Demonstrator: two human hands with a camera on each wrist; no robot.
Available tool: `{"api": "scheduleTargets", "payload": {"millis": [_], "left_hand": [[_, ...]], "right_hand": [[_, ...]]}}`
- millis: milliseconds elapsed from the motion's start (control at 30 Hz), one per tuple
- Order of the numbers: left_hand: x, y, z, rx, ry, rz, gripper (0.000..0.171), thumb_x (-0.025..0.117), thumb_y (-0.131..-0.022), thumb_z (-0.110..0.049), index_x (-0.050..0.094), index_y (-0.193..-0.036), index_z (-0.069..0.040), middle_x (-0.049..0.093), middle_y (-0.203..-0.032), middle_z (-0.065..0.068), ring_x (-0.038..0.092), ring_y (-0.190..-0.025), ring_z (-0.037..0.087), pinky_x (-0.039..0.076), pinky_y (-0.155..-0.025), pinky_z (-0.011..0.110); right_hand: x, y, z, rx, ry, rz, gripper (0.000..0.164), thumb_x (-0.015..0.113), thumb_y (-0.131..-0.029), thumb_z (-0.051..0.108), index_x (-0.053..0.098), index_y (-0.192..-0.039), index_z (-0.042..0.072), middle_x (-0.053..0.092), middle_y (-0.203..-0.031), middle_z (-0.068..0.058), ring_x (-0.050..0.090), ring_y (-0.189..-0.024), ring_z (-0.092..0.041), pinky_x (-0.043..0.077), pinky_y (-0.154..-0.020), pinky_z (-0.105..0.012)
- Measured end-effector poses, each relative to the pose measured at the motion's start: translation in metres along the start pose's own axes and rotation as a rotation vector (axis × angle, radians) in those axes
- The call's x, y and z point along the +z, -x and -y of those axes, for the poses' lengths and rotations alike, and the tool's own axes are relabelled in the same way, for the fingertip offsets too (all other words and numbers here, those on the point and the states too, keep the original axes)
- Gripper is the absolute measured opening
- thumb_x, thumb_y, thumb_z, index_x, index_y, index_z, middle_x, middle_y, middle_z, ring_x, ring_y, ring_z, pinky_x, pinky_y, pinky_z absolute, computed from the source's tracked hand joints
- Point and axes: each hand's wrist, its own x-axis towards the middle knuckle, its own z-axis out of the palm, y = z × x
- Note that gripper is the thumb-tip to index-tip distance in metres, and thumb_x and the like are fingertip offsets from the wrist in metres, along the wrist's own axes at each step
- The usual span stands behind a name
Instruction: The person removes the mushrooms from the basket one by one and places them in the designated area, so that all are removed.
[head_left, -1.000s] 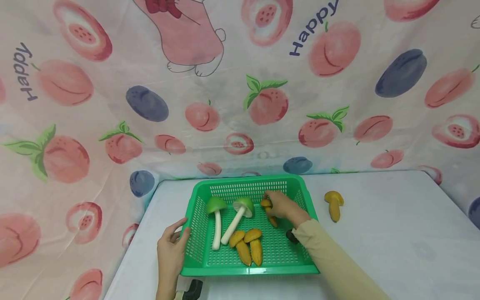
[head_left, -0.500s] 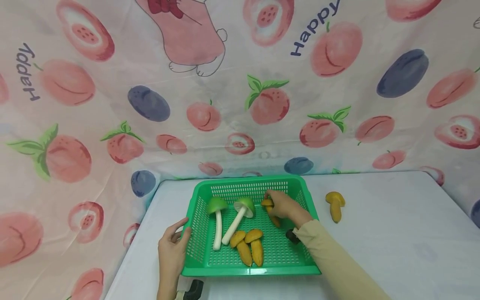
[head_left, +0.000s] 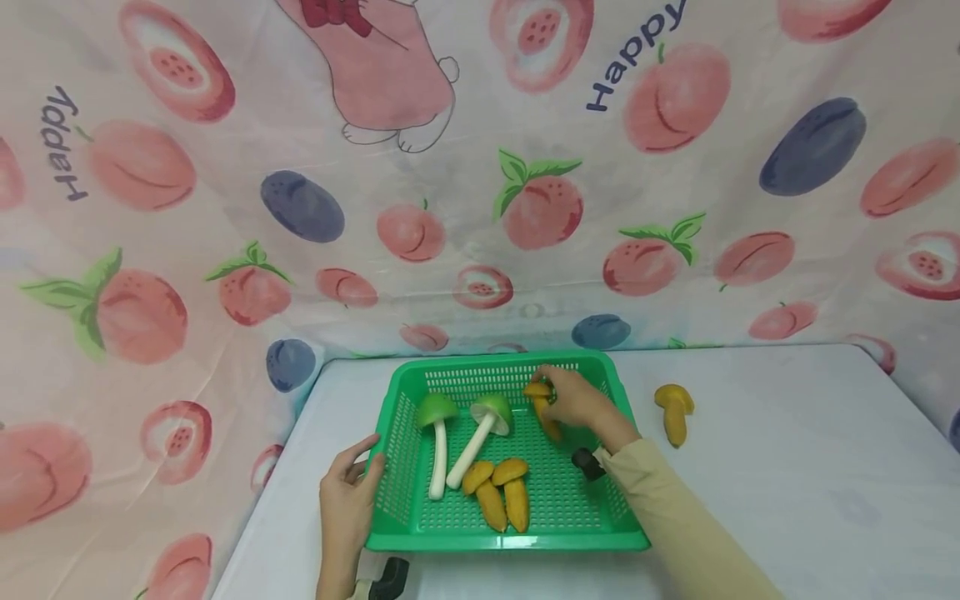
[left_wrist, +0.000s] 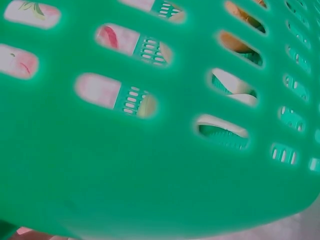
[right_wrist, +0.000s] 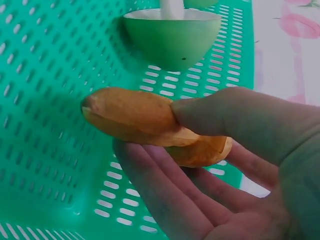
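Observation:
A yellow-brown toy mushroom [head_left: 543, 408] is pinched between the thumb and fingers of my right hand [head_left: 577, 400] in the back right part of a green plastic basket [head_left: 510, 542]. The right wrist view shows the thumb pressed on the mushroom's stem [right_wrist: 135, 112], with fingers below. My left hand [head_left: 349, 492] rests against the basket's left side, fingers and thumb at the rim; in the left wrist view the perforated basket wall [left_wrist: 150, 175] hides most of it. Two green-capped mushrooms with white stems, one at the left [head_left: 438, 446] and another beside it [head_left: 480, 442], lie in the basket.
Two more yellow-brown mushrooms [head_left: 515, 496] lie side by side near the basket's front. Another mushroom [head_left: 675, 414] lies on the white table [head_left: 787, 467] right of the basket. A fruit-print cloth [head_left: 450, 208] hangs behind the table.
My right hand has risen slightly toward the basket's back, and the pinched mushroom has come up with it. The left hand stays at the basket's side.

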Motion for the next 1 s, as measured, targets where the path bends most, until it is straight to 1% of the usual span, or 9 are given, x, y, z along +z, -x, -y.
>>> {"api": "scheduleTargets", "payload": {"millis": [133, 267, 300, 467, 567, 800, 900, 1000], "left_hand": [[0.0, -0.001, 0.0, -0.003, -0.004, 0.003, 0.032, 0.066, -0.097, -0.017, 0.067, -0.128, -0.01, 0.059, -0.128, 0.012, 0.068, -0.094, 0.009, 0.052, -0.07, 0.019], [-0.001, 0.0, 0.001, -0.017, -0.018, -0.008, 0.032, 0.066, -0.097, -0.018, 0.067, -0.128, -0.011, 0.06, -0.128, 0.012, 0.067, -0.096, 0.013, 0.052, -0.07, 0.02], [-0.001, 0.001, 0.001, -0.019, -0.015, -0.007, 0.032, 0.067, -0.097, -0.017, 0.066, -0.128, -0.01, 0.059, -0.129, 0.011, 0.067, -0.097, 0.014, 0.052, -0.07, 0.02], [-0.002, 0.0, 0.0, -0.018, 0.006, 0.007, 0.033, 0.067, -0.096, -0.018, 0.066, -0.128, -0.01, 0.06, -0.128, 0.012, 0.068, -0.098, 0.016, 0.053, -0.071, 0.02], [-0.001, -0.001, -0.001, -0.019, 0.008, 0.01, 0.033, 0.067, -0.096, -0.018, 0.066, -0.128, -0.01, 0.06, -0.127, 0.013, 0.069, -0.096, 0.017, 0.054, -0.07, 0.021], [0.001, -0.001, 0.0, -0.02, -0.005, -0.006, 0.032, 0.067, -0.096, -0.016, 0.067, -0.127, -0.01, 0.061, -0.125, 0.013, 0.07, -0.095, 0.021, 0.054, -0.067, 0.022], [0.0, -0.001, 0.0, -0.018, -0.007, -0.009, 0.031, 0.067, -0.096, -0.015, 0.067, -0.127, -0.01, 0.061, -0.124, 0.013, 0.07, -0.094, 0.02, 0.054, -0.066, 0.022], [0.0, -0.001, 0.001, -0.016, -0.002, -0.008, 0.031, 0.067, -0.096, -0.016, 0.067, -0.127, -0.01, 0.061, -0.123, 0.014, 0.071, -0.091, 0.018, 0.055, -0.066, 0.023]], "right_hand": [[-0.003, -0.001, 0.005, -0.012, -0.001, 0.003, 0.046, 0.064, -0.085, -0.008, 0.054, -0.13, -0.002, 0.063, -0.111, -0.018, 0.057, -0.085, -0.026, 0.045, -0.066, -0.035], [-0.004, 0.0, 0.009, -0.015, 0.015, 0.003, 0.044, 0.065, -0.087, -0.006, 0.054, -0.13, -0.001, 0.063, -0.113, -0.018, 0.058, -0.089, -0.026, 0.047, -0.068, -0.036], [-0.004, 0.0, 0.011, -0.011, 0.017, 0.002, 0.044, 0.065, -0.088, -0.006, 0.054, -0.13, 0.0, 0.063, -0.115, -0.018, 0.059, -0.089, -0.026, 0.047, -0.069, -0.036], [-0.005, 0.004, 0.015, 0.012, -0.008, -0.009, 0.047, 0.064, -0.089, -0.006, 0.052, -0.134, 0.002, 0.058, -0.126, -0.021, 0.058, -0.083, -0.024, 0.045, -0.066, -0.035], [-0.009, 0.007, 0.016, 0.007, -0.029, -0.018, 0.049, 0.062, -0.088, -0.008, 0.051, -0.135, 0.002, 0.057, -0.127, -0.022, 0.06, -0.086, -0.025, 0.045, -0.065, -0.035], [-0.019, 0.014, 0.017, -0.048, -0.033, -0.044, 0.049, 0.059, -0.088, -0.009, 0.05, -0.135, 0.0, 0.056, -0.126, -0.025, 0.064, -0.096, -0.035, 0.046, -0.063, -0.035], [-0.023, 0.017, 0.017, -0.053, -0.047, -0.043, 0.05, 0.059, -0.088, -0.009, 0.049, -0.137, 0.0, 0.054, -0.128, -0.026, 0.064, -0.1, -0.037, 0.048, -0.063, -0.034], [-0.028, 0.02, 0.018, -0.058, -0.042, -0.043, 0.05, 0.06, -0.089, -0.008, 0.049, -0.137, 0.001, 0.054, -0.13, -0.026, 0.064, -0.098, -0.036, 0.048, -0.062, -0.033]]}}
